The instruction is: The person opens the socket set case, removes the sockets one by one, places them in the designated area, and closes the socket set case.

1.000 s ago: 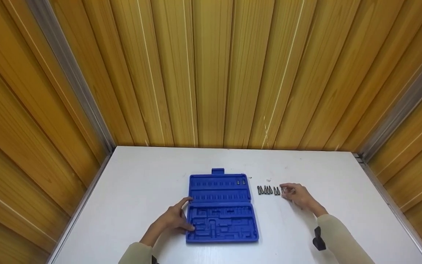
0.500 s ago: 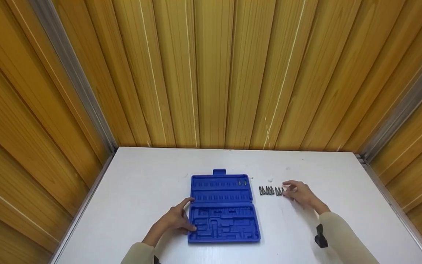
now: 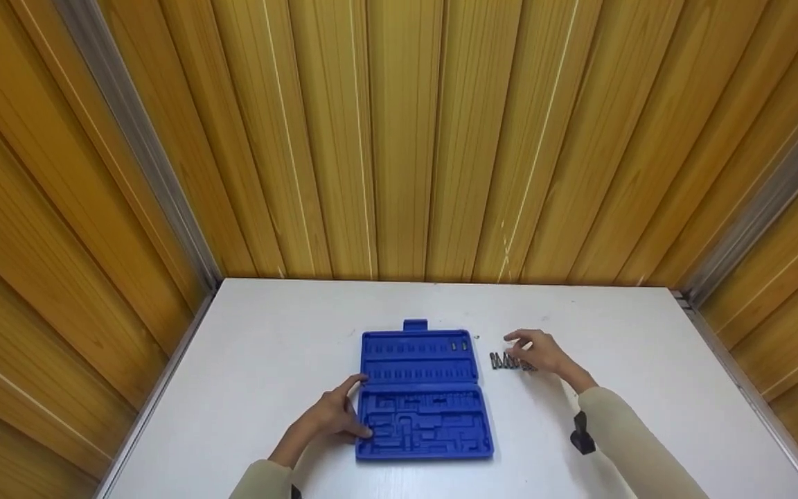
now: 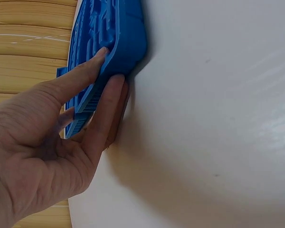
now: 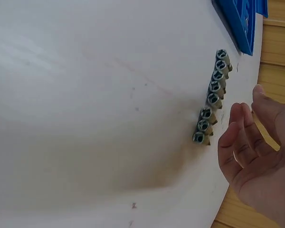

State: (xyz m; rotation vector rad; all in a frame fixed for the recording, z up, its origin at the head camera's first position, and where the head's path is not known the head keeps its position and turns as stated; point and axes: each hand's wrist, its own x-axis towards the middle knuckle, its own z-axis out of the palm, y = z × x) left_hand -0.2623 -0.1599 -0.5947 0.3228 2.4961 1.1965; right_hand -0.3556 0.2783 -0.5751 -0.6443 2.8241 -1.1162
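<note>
In the head view a blue plastic tool case point(image 3: 424, 421) lies unfolded on the white table. My left hand point(image 3: 335, 412) holds its left edge. In the left wrist view the thumb presses on the rim while other fingers lie against the outer wall. To the case's right, several small metal sockets with tapered ends point(image 5: 213, 88) lie side by side in a row with a small gap. My right hand point(image 3: 536, 350) hovers over this row, fingers loosely bent and holding nothing, and hides part of it in the head view.
Two small metal pieces point(image 3: 458, 345) sit in slots at the top right of the case's upper half. Yellow wood-patterned panels point(image 3: 399, 138) rise behind the white table point(image 3: 288, 312) and at both sides.
My right hand slid the rightmost socket left against its neighbours, let go, and moved left above the row. The left hand stays on the case.
</note>
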